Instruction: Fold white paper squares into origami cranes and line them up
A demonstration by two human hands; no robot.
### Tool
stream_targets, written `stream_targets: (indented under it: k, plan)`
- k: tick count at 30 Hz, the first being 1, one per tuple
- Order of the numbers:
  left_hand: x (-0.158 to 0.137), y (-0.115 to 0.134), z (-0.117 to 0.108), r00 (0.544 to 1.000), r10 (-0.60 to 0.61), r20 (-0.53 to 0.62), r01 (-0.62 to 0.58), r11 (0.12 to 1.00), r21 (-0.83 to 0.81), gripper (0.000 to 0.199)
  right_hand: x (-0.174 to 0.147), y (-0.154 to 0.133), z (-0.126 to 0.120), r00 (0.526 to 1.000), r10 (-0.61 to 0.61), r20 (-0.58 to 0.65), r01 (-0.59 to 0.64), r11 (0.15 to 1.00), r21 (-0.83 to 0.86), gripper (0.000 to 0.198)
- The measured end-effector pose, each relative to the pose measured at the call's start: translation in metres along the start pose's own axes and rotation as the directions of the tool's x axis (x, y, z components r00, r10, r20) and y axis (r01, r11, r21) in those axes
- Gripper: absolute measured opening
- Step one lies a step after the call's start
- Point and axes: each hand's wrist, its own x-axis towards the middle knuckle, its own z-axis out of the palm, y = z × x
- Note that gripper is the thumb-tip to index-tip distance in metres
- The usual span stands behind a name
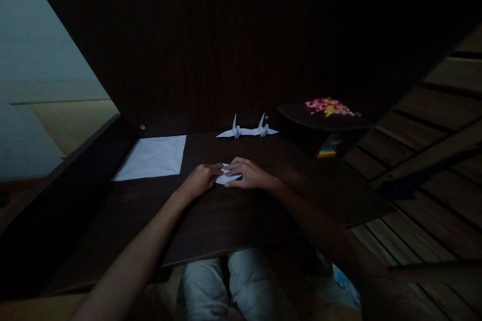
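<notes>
A small folded piece of white paper [223, 179] lies on the dark desk in front of me. My left hand [204, 176] holds its left side, with the fingertips pressed down on it. From the other side, my right hand [248, 173] grips the paper, its fingers over the upper part and its thumb along the lower edge. The fingers cover parts of the folds. Just beyond my hands, two white origami cranes [236, 132] stand side by side against the desk's back panel, their wings touching or nearly so.
A large creased white sheet [154, 157] lies at the back left, beside the raised side board [68, 180]. On the right, a small curved shelf [293, 113] bears a heap of pink, red and yellow bits [329, 106]. A colourful item [327, 150] sits beneath it.
</notes>
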Motion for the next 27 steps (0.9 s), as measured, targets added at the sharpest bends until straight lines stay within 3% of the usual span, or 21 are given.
stream_targets:
  k: [7,15,22,27]
  plan:
    - [0.0,0.004,-0.002,1.0,0.017,0.008,-0.017,1.0,0.026,0.029,0.001,-0.004,0.0,1.0,0.031,0.002,-0.031,0.999,-0.017,0.024]
    - [0.0,0.012,-0.006,0.998,-0.059,-0.029,0.061,0.997,0.053,0.031,0.003,-0.001,0.003,0.993,0.111,-0.044,-0.109,0.993,0.048,0.023]
    - [-0.002,0.005,-0.005,0.999,0.043,-0.031,-0.043,0.999,0.004,0.029,0.006,0.002,0.008,0.991,0.076,-0.113,-0.067,0.994,0.087,0.018]
    - [-0.001,0.003,-0.007,0.995,0.094,0.018,-0.094,0.996,-0.005,0.025,0.004,0.01,0.003,0.999,0.004,-0.043,0.0,0.996,0.094,0.018]
